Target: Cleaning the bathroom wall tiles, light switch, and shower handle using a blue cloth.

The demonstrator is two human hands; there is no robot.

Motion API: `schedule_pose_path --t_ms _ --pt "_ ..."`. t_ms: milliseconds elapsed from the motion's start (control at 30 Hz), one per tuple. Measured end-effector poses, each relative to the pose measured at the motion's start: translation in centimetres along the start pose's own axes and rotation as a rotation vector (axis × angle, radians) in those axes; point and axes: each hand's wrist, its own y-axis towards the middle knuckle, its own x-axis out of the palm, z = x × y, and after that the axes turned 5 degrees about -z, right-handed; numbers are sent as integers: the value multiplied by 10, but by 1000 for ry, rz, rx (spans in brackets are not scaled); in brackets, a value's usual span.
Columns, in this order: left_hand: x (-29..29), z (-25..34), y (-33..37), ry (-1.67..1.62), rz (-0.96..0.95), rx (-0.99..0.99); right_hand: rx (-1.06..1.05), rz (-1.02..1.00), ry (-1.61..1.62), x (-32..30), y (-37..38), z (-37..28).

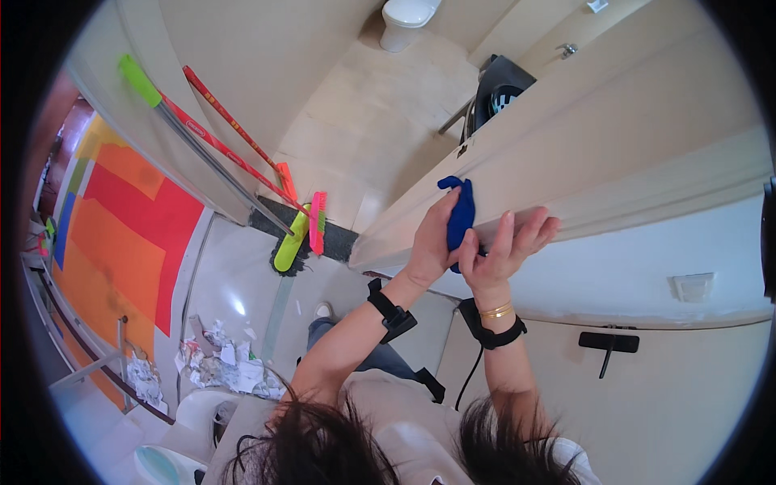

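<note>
A blue cloth (461,217) is bunched in my left hand (432,241), against the edge of the pale wall or door frame (493,182) in front of me. My fingers on that side are partly hidden by the cloth. Close beside it, my right hand (503,255) is raised with its fingers apart. Its thumb side comes up to the cloth's lower end, and I cannot tell whether it touches. Black straps circle both wrists, and gold bangles (496,310) sit on the right one.
A green-headed mop (291,240) and two brooms, one with a pink head (318,222), lean at the doorway on the left. Beyond are a toilet (408,14) and a black chair (501,81). Torn paper (230,360) litters the floor at lower left. A white switch plate (693,287) is on the right.
</note>
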Motion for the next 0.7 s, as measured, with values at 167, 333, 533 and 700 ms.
schedule_pose_path --t_ms 167,333,533,700 --pt "-3 -4 -7 29 132 4 -11 -20 160 -12 2 -4" --pt "-2 -15 -24 145 201 -130 -13 -96 260 -28 -6 2" --pt "-24 -8 -29 13 267 -353 36 -33 345 -44 -14 4" --pt "-27 11 -27 -40 173 -337 89 -113 450 -50 -31 -7"
